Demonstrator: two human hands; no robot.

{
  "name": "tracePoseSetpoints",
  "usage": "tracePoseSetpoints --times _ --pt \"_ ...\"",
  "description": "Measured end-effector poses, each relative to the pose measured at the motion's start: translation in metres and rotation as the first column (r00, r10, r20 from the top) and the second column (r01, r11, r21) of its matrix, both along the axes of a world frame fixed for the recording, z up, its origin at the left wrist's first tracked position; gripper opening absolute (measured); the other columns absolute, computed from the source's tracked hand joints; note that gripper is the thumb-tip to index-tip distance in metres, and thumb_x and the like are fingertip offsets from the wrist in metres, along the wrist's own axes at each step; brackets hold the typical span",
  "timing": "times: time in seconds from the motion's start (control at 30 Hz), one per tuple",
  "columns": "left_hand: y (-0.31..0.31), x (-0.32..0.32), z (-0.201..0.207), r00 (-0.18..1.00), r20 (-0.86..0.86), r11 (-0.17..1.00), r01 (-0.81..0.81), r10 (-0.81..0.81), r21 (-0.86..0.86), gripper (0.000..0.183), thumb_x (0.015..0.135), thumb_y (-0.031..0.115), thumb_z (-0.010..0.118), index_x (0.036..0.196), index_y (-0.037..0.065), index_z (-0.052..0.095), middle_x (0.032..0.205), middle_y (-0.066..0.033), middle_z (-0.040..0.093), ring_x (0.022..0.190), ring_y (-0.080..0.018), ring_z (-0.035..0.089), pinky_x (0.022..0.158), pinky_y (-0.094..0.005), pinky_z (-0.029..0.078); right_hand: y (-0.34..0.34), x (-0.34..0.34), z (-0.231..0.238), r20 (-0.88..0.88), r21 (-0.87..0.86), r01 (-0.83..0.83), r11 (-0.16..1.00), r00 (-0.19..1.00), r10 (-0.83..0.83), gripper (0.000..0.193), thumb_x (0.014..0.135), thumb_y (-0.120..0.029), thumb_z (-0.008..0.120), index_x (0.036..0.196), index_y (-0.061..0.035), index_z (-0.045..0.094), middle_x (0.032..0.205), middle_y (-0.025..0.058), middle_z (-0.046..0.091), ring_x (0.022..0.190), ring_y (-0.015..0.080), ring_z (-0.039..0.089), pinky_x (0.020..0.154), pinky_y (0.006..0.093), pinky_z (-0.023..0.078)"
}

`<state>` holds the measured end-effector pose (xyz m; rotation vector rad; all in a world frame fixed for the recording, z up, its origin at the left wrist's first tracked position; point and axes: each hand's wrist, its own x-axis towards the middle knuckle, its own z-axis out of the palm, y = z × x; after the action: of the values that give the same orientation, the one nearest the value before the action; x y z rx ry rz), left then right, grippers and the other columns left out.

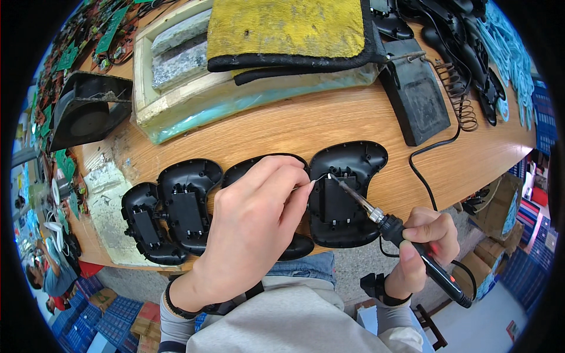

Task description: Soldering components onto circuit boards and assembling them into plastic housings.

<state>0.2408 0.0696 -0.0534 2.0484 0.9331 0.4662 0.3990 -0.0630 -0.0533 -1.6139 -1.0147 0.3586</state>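
My right hand (432,234) grips a black soldering iron (393,228) by its handle, thumb on top. The iron's tip points up and left, meeting the upper edge of the battery compartment in a black plastic shell (376,154). My left hand (253,215) is closed in a pinch on a thin wire (318,178), whose free end reaches the iron's tip at small metal contacts. Beneath my left hand another black shell (235,172) is mostly hidden. Two more shells, one (203,170) next to it and a farther one (140,194), lie to the left, open side up.
Behind the shells stands a wooden box (144,94) with a yellow cloth (288,29) over it. A black soldering stand (419,97) with a coiled spring (465,115) is at the back right. A black fan-shaped housing (88,112) and green circuit boards (112,32) sit left. The iron's cord (421,173) crosses the table.
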Motion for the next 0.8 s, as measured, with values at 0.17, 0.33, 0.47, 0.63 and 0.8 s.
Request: tracePoseSetpoints --times 0.17,0.33,0.47,0.63,0.8 --pt "0.0005 0.001 0.0009 1.0 0.012 1.0 0.004 -0.004 0.005 0.007 0.075 -0.001 0.065 0.08 -0.001 0.061 0.088 -0.0085 0.063 0.056 -0.0094 0.052 0.047 -0.0201 0.04 -0.0007 -0.0005 0.0003 0.0 -0.011 0.01 1.0 1.0 -0.01 0.024 0.064 -0.022 0.065 0.062 -0.0034 0.05 0.049 0.0054 0.046 0.041 0.0168 0.043 0.043 0.028 0.032" --pt "0.0011 0.0011 -0.0008 1.0 0.001 0.999 0.016 -0.016 0.03 0.007 0.074 0.0 0.066 0.08 -0.001 0.061 0.087 -0.0077 0.063 0.056 -0.0094 0.053 0.047 -0.0202 0.04 0.0008 0.0007 -0.0013 0.005 0.01 -0.009 1.0 1.0 0.009 0.024 0.064 -0.022 0.065 0.062 -0.0032 0.05 0.049 0.0054 0.046 0.04 0.0165 0.043 0.042 0.0279 0.032" --pt "0.0013 0.0021 -0.0027 1.0 -0.001 0.999 0.017 -0.017 0.048 0.008 0.074 0.0 0.066 0.08 -0.001 0.061 0.087 -0.0074 0.063 0.056 -0.0096 0.053 0.047 -0.0203 0.04 0.0012 0.0017 -0.0008 0.0 0.011 -0.023 1.0 1.0 0.023 0.024 0.064 -0.021 0.064 0.062 -0.0031 0.049 0.048 0.0054 0.045 0.039 0.0163 0.042 0.041 0.0278 0.031" --pt "0.0007 -0.0001 -0.0002 1.0 -0.016 1.0 -0.011 0.011 0.006 0.007 0.075 0.0 0.066 0.08 -0.001 0.061 0.086 -0.0075 0.063 0.056 -0.0091 0.053 0.047 -0.0197 0.039 -0.0007 0.0048 -0.002 -0.02 0.034 -0.07 0.997 0.997 0.071 0.023 0.063 -0.019 0.065 0.064 -0.0027 0.049 0.048 0.0053 0.044 0.038 0.0156 0.041 0.04 0.0277 0.03" --pt "0.0002 0.0019 0.0027 1.0 -0.012 1.0 -0.01 0.01 -0.001 0.006 0.075 0.0 0.065 0.08 0.0 0.061 0.088 -0.0075 0.063 0.057 -0.0088 0.053 0.048 -0.0195 0.04 -0.0003 0.0037 -0.0013 -0.001 0.06 -0.067 0.996 0.998 0.067 0.023 0.063 -0.019 0.065 0.064 -0.0025 0.049 0.048 0.0048 0.043 0.038 0.0152 0.04 0.04 0.0277 0.028"
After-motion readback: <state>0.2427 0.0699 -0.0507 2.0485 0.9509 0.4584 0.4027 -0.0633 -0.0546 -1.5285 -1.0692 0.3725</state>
